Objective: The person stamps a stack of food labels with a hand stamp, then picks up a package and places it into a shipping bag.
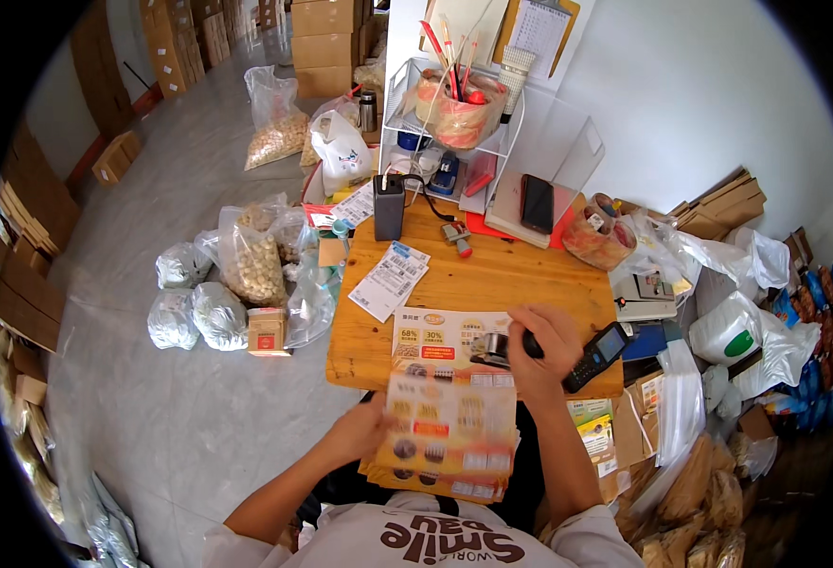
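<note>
My right hand [551, 352] is closed round the black handle of a hand stamp [491, 350] with a metal head. The stamp is over a yellow and orange printed sheet or flat pouch [424, 331] lying at the table's front edge. Nearer to me, a stack of similar printed pieces [449, 417] hangs over my lap, partly overlapping the one on the table. At its left edge my left hand [363, 428] is closed on the stack. Whether the stamp's face touches the print cannot be made out.
On the wooden table [501, 275] lie a black handheld scanner [598, 356], white labels [390, 282], a dark box [389, 208] with a cable and a small clip-like tool [457, 237]. A wire rack [520, 142] and phone [537, 203] stand behind. Filled bags [250, 256] crowd the floor left.
</note>
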`<act>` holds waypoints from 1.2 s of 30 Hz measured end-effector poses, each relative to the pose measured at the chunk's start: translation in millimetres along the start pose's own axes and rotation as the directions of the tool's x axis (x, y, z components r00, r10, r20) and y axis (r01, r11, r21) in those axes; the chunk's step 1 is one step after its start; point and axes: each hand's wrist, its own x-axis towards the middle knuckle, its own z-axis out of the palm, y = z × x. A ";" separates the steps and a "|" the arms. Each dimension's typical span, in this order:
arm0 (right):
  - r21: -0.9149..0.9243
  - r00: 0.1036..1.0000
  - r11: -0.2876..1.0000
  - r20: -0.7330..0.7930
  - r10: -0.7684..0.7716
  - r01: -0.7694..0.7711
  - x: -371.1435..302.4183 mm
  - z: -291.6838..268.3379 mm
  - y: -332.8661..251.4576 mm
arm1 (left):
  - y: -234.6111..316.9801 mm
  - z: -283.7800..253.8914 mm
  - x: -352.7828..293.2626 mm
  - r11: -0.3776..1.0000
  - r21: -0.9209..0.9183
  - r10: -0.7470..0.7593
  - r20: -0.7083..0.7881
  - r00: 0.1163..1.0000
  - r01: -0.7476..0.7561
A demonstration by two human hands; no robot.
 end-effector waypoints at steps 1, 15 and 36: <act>0.021 0.999 0.999 0.027 0.031 -0.031 -4.8 10.3 5.0 | 5.6 -1.6 -6.6 0.974 0.187 -0.157 0.140 0.978 0.129; 0.124 0.989 0.987 0.126 0.084 -0.100 -40.8 102.1 37.2 | 14.5 -9.3 84.8 0.969 0.228 -0.017 -0.337 0.942 0.099; -0.004 0.998 0.999 -0.053 0.038 -0.038 13.2 -17.6 -20.0 | 3.6 -11.7 59.5 0.970 0.243 0.092 -0.451 0.888 0.023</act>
